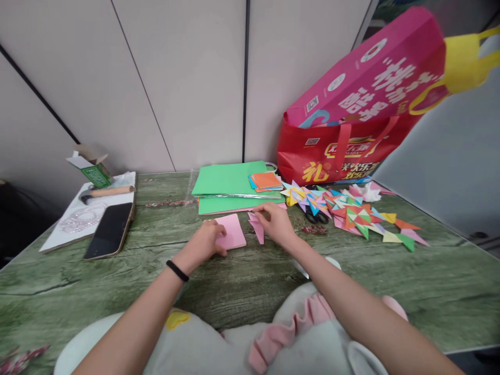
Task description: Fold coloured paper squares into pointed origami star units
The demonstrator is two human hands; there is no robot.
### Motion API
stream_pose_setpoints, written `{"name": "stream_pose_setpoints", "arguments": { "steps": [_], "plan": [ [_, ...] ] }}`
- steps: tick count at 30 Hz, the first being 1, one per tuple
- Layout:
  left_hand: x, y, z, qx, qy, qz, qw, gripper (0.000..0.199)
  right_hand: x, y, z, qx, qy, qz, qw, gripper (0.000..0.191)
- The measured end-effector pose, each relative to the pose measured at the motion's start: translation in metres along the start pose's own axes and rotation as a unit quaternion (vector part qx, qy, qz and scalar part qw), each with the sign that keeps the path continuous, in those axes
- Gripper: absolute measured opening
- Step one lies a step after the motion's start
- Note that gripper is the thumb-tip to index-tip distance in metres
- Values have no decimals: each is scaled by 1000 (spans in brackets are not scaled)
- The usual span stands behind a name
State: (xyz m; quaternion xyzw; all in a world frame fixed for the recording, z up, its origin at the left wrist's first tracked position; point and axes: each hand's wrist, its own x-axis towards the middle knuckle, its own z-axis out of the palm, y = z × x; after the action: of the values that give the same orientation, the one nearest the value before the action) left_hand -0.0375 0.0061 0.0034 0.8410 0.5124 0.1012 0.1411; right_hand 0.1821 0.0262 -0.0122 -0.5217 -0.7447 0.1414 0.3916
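A stack of pink square paper lies on the table in front of me. My left hand rests over its left side, fingers curled on the top and thumb along the near edge. Just to the right, my right hand pinches a pink folded paper piece by its upper end; its pointed lower end is toward me. Behind both hands are green paper sheets in a clear sleeve, topped by small orange and blue paper squares.
Colourful folded paper stars and black scissors lie on the right, before a red gift bag holding a pink box. On the left are a phone, a hammer-like tool and a small green box.
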Motion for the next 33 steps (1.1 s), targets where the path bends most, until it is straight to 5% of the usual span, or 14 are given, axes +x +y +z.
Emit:
{"name": "stream_pose_setpoints", "arguments": {
  "steps": [6, 13, 18, 22, 26, 30, 33],
  "plan": [
    [2, 0, -1, -17, 4, -5, 1000, 37, -7, -4, 6, -111, -179, 4, 978, 20],
    [0, -1, -6, -30, 8, -18, 999, 19, -8, -11, 1, -198, -184, 79, 959, 22],
    [0, 2, -7, 12, 9, -12, 1000, 31, -8, -12, 0, -196, -155, 79, 965, 20],
    [1, 4, -7, 24, 25, -26, 999, 27, -7, -8, 3, -111, -111, 32, 987, 21],
    [1, 7, -10, 12, 90, -24, 996, 26, -9, -10, 8, 82, -110, -36, 990, 39],
    [-1, 13, -13, -30, 209, 39, 977, 23, -11, -20, 10, 243, -116, -27, 963, 53],
    [-3, 20, -15, -83, 245, 107, 960, 21, -10, -27, 6, 248, -57, -56, 965, 49]
  ]
}}
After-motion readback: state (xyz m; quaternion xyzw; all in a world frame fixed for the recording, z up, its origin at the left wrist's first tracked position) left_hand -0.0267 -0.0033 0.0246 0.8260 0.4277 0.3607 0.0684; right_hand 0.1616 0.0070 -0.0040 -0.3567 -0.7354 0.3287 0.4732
